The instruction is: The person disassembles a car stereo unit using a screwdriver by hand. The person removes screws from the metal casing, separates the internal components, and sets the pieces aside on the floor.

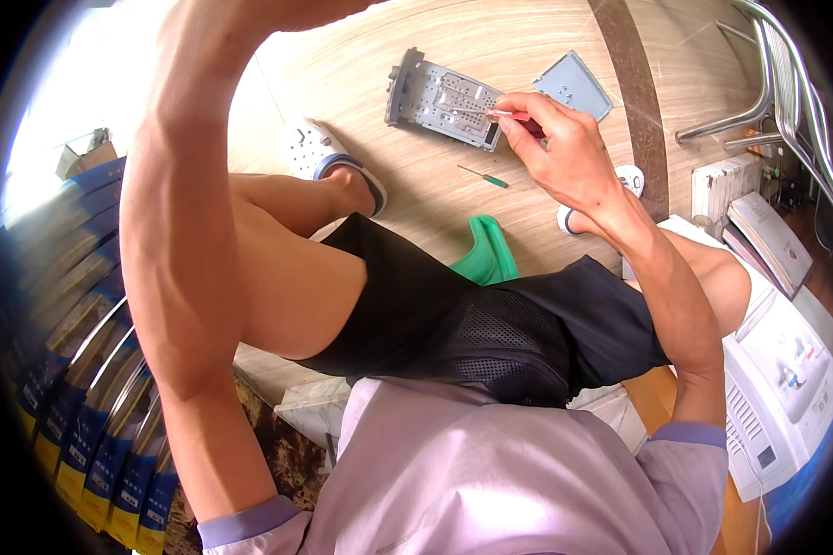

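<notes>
My right hand (565, 153) is closed around a screwdriver with a red handle (514, 115). Its thin shaft points left over an open grey metal case (444, 97), which is full of small holes and has a dark front end. A flat grey-blue metal panel (576, 83) lies on the floor just beyond the hand. On the floor nearer to me is a small screwdriver with a green handle (495, 180). My left arm reaches up along the left side, and only part of my left hand (329, 13) shows at the top edge, its fingers out of frame.
A green plastic piece (491, 252) stands between my legs. White clogs (319, 153) are on my feet. To the right are a metal-framed chair (768, 83), stacked books (770, 242) and a white water dispenser (782, 370). Blue and yellow packages (111, 481) line the left.
</notes>
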